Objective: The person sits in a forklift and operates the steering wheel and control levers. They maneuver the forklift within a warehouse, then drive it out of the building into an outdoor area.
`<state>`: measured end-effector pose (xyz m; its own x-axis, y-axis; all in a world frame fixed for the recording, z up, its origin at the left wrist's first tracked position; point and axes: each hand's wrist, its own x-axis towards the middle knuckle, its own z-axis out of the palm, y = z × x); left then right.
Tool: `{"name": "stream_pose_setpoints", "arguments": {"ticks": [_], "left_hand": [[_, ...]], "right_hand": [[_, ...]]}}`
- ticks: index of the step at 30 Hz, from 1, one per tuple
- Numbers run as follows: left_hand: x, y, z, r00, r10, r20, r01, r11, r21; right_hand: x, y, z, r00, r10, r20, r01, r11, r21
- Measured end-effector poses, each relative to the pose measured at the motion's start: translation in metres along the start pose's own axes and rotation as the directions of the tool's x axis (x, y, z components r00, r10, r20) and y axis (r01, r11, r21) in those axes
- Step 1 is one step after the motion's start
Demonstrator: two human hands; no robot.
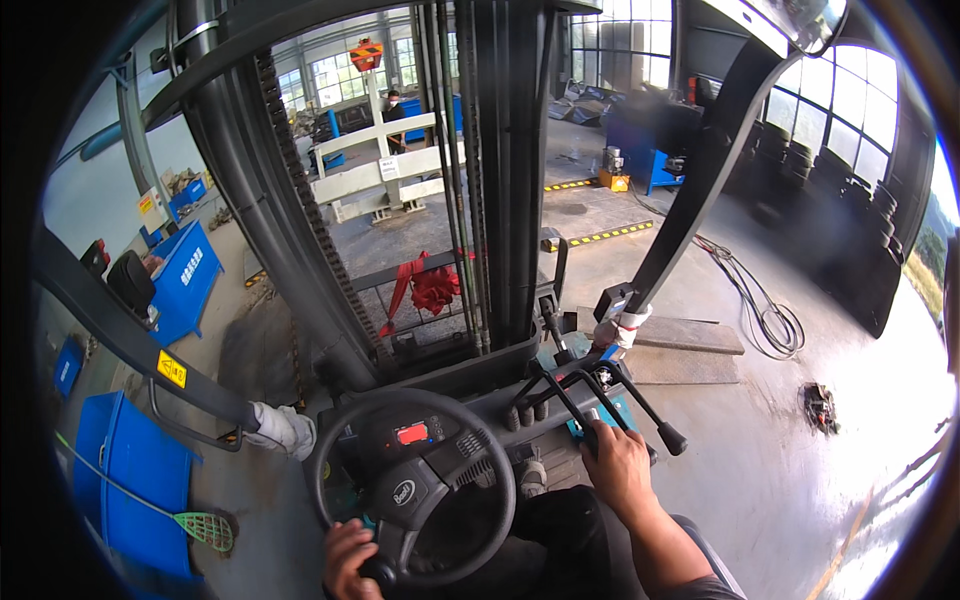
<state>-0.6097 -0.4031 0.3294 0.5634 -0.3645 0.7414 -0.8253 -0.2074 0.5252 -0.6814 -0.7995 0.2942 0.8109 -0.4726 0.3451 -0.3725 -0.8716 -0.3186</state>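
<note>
I sit in a forklift, with my left hand (350, 560) curled on the black steering wheel (488, 440) at its lower left, by the spinner knob (380, 572). My right hand (618, 470) grips a black control lever (575, 410); another lever with a knob (672, 438) is just right of it. A dashboard panel (413, 432) shows behind the wheel. Ahead rises the dark mast (505, 180), with a red fabric bow (435, 288) on the grille beyond it. White wrappings (285, 430) are around the lower frame posts. My legs and a shoe (532, 478) show below.
Blue bins (135, 470) and a green net (205, 528) are at left. A white barrier (400, 185) and a person (393, 110) stand ahead. At right lie coiled hose (775, 325), flat boards (680, 338) and a dark object (820, 407); striped floor edging (600, 236) lies beyond.
</note>
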Motion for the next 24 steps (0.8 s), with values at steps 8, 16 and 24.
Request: {"name": "stream_pose_setpoints", "arguments": {"ticks": [8, 16, 24], "left_hand": [[-0.006, 0.005, 0.021, 0.998, 0.044, -0.049, -0.042, 0.998, 0.036], [-0.007, -0.004, 0.017, 0.997, 0.065, -0.053, -0.064, 0.998, 0.014], [-0.01, -0.008, 0.022, 0.993, 0.074, -0.089, -0.075, 0.997, 0.001]], "right_hand": [[-0.003, 0.001, -0.001, 0.999, -0.026, -0.036, 0.026, 1.0, 0.014], [-0.009, 0.002, -0.004, 0.995, -0.096, -0.023, 0.095, 0.995, -0.024], [-0.008, -0.001, -0.007, 0.993, -0.113, -0.038, 0.112, 0.993, -0.031]]}}
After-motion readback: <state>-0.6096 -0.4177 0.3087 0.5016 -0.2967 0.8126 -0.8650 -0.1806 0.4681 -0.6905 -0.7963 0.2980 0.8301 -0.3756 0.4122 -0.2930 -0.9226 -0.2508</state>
